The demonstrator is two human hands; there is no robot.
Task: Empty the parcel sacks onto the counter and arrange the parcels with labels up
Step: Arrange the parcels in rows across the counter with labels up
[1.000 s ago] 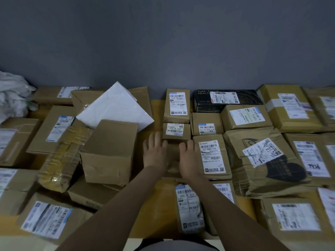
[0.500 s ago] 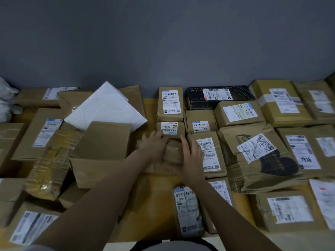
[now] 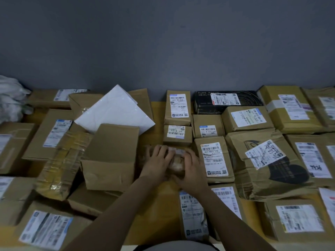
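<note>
A small brown taped parcel (image 3: 176, 160) sits at the counter's centre, a strip of white label showing at its top. My left hand (image 3: 157, 160) grips its left side and my right hand (image 3: 190, 167) curls round its right side. It lies just below a small labelled box (image 3: 177, 134) and left of a labelled parcel (image 3: 213, 158). Labelled parcels fill the right half in rows, among them a black box (image 3: 228, 102) and a crumpled brown bag (image 3: 262, 163).
A plain brown box (image 3: 110, 156) with no label showing stands left of my hands, a tape-wrapped parcel (image 3: 61, 163) beside it. A white mailer (image 3: 116, 109) leans behind. White sacks (image 3: 10, 98) lie far left. Yellow counter (image 3: 157, 113) shows between parcels.
My hands went from lying flat on the small parcel to gripping it from both sides. The parcel has been turned, and a strip of white label now shows.
</note>
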